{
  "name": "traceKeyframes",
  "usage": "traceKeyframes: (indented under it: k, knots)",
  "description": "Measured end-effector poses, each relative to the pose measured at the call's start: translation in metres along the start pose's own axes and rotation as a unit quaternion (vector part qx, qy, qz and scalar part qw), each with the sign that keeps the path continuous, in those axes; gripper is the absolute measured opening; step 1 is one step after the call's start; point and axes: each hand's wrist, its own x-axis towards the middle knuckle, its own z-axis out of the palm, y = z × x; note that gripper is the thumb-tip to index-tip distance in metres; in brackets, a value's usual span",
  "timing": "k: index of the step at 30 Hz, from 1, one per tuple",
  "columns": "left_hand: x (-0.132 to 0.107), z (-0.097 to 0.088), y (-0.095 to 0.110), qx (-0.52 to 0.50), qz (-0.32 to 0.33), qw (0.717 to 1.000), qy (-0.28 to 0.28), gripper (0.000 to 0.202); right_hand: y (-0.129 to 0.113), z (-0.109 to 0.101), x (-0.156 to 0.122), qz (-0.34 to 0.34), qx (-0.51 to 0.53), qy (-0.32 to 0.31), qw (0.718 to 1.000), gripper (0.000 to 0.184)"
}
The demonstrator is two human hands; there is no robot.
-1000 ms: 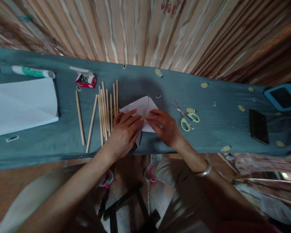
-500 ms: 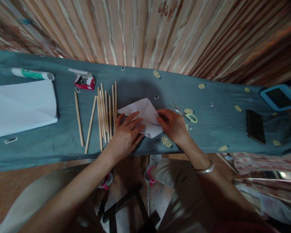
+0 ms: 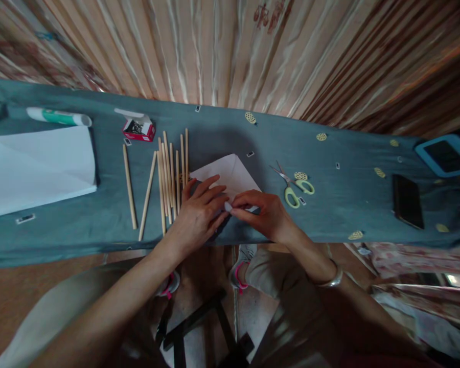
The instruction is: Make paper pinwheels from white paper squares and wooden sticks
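A folded sheet of white paper (image 3: 232, 171) lies on the cloth between my hands, one corner pointing away from me. My left hand (image 3: 201, 207) rests over its left part, fingers stretched out and spread; its thumb is near the paper's front edge. With thumb and fingers pinched, my right hand (image 3: 262, 212) grips a small curled edge of the paper at the front. My hands hide much of the sheet's near side. Just left of my left hand are several wooden sticks (image 3: 165, 179), lying roughly parallel. Scissors (image 3: 289, 184) with green handles lie open-bladed to the right.
More white paper (image 3: 42, 168) lies at the left, with a white and green roll (image 3: 59, 117) behind it. A red box (image 3: 138, 130) of small metal pieces stands open. At the right are a dark phone (image 3: 407, 201) and a blue-framed device (image 3: 446, 155). A curtain (image 3: 214, 56) hangs behind.
My right hand has shifted left and toward me, from the paper's right corner to its front edge. The scissors' handles are now uncovered. My left hand has stayed on the paper.
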Motion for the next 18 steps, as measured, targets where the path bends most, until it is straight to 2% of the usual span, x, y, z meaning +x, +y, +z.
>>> traceKeyframes:
  k: [6, 9, 12, 16, 18]
  knots:
    - [-0.001, 0.002, -0.001, -0.006, -0.017, 1.000, 0.007, 0.034, 0.003, 0.010, 0.004, 0.099, -0.030, 0.043, 0.994, 0.005]
    - [-0.002, 0.004, -0.003, -0.015, -0.010, 1.000, 0.009, 0.035, 0.001, 0.013, 0.007, 0.124, -0.065, 0.048, 0.989, 0.007]
    - [-0.002, 0.006, -0.005, -0.021, 0.002, 1.000, 0.010, 0.034, -0.001, 0.015, 0.009, 0.124, -0.108, 0.058, 0.985, 0.013]
    - [-0.002, 0.007, -0.006, -0.021, 0.015, 1.000, 0.003, 0.031, -0.001, 0.016, 0.011, 0.087, -0.170, 0.046, 0.980, 0.007]
    - [-0.002, 0.007, -0.006, -0.020, 0.019, 1.000, 0.007, 0.030, 0.000, 0.017, 0.011, 0.064, -0.192, 0.042, 0.978, 0.010]
